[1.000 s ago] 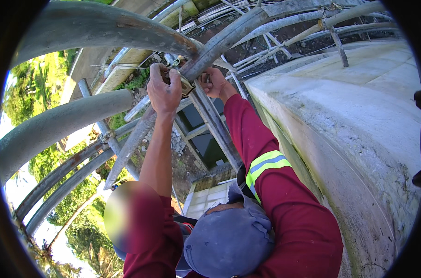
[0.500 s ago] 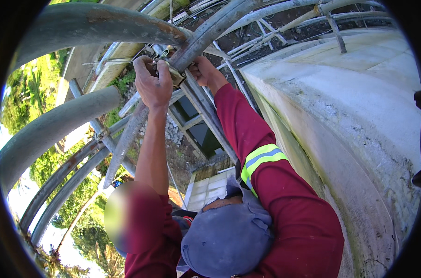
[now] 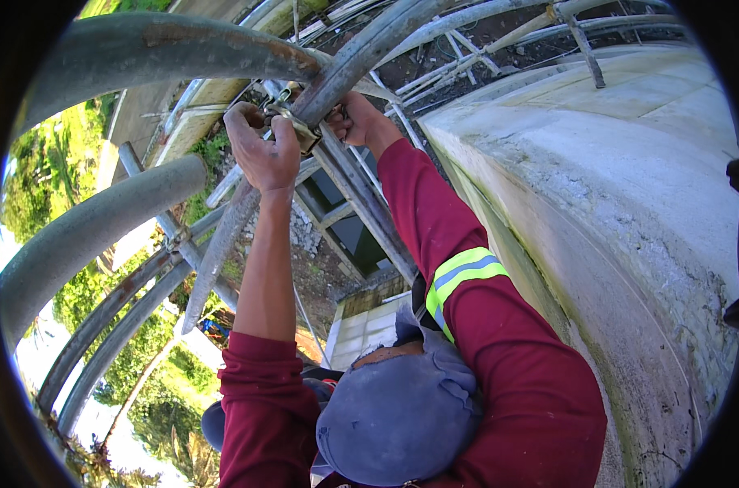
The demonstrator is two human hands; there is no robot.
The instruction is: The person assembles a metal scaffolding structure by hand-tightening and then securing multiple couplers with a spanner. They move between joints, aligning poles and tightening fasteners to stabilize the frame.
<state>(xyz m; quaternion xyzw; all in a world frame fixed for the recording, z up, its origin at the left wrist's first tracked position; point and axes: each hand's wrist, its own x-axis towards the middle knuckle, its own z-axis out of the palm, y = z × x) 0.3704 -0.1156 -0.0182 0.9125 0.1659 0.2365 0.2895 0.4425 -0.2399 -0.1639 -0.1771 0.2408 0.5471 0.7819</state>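
A metal scaffold coupler [image 3: 303,132] sits at the joint beneath a slanting grey scaffold tube [image 3: 349,65]. My left hand [image 3: 264,154] is curled at the coupler's left side, its thumb against the metal and its fingers bent around that edge. Across the tube, my right hand [image 3: 360,122] has its fingers drawn together close to the coupler; the tube partly hides what they grip. A small loose-looking metal part, perhaps a bolt or flap [image 3: 282,96], sticks up above my left fingers.
Thick grey tubes [image 3: 174,49] cross at the left, one with an open end [image 3: 194,175]. A pale concrete ledge [image 3: 597,154] fills the right. Far below are ground, rubble and a dark framed opening [image 3: 357,240]. Torn blue cloth [image 3: 398,411] lies between my arms.
Both hands remain at the coupler. My left hand and the coupler have shifted slightly left and down in view, and the left sleeve shows more fully.
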